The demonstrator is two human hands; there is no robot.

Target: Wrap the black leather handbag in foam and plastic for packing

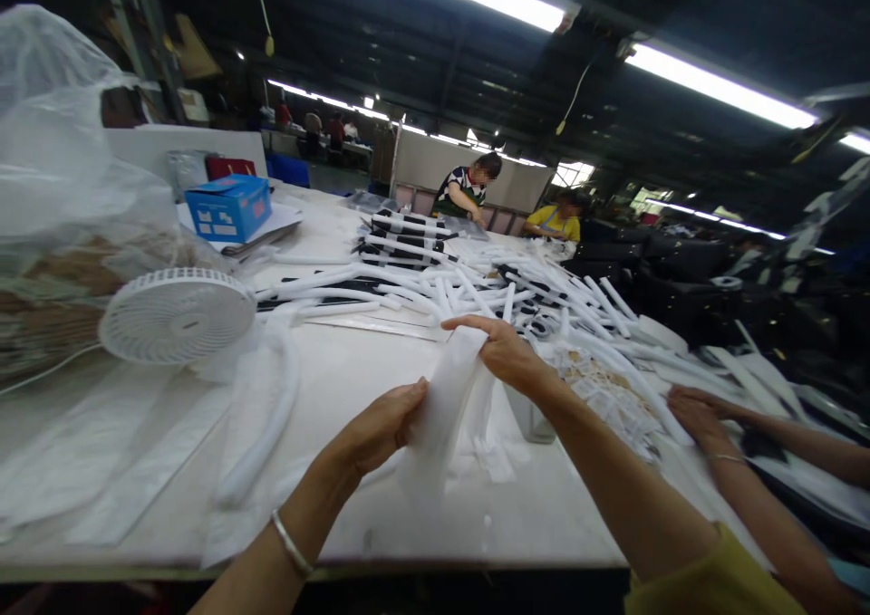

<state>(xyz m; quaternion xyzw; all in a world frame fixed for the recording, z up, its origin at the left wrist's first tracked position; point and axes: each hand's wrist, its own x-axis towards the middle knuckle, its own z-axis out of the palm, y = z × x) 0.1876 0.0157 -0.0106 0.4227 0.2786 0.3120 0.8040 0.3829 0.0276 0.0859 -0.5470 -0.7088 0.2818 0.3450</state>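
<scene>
A thin, whitish, see-through plastic bag [439, 416] hangs upright in front of me, slightly blurred toward its lower end. My right hand [507, 352] is closed on its upper right edge, with the index finger stretched across the top. Lower on the other side, my left hand [384, 425] is closed on the left edge, the thumb pointing up. Behind and below my right hand, a crumpled part of the plastic [496, 447] rests on the white table [536, 515]. Whether anything is inside the bag cannot be made out.
White foam tubes [421, 284] lie heaped across the table. At left are a white fan [178, 316], a blue box [229, 207] and a large clear sack [54, 189]. A co-worker's hands [700, 416] are near at right. Two people work at the back.
</scene>
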